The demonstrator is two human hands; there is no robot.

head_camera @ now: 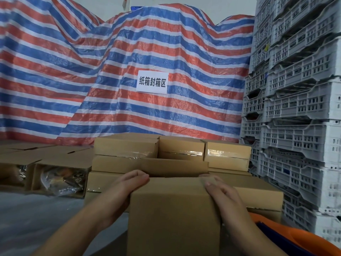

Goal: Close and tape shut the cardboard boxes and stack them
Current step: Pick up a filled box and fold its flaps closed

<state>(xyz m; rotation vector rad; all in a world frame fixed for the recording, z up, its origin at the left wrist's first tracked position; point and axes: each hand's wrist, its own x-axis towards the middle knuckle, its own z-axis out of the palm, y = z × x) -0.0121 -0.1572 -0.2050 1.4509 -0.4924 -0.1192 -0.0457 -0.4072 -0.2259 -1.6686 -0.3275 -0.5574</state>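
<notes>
Nearest the camera, a cardboard box (173,217) sits between both hands: the left hand (127,189) grips its left top edge with fingers curled over, the right hand (221,194) lies on the right top corner (thumb on the top face). Behind it stand taped boxes (227,156), stacked. Further back hangs a striped tarp (129,61) bearing a white sign (152,82), with grey crates (295,108) at right.

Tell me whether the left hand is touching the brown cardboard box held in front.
Touching. The head view shows the left hand wrapped round the left side of the brown cardboard box, its fingers curled over the top edge.
</notes>
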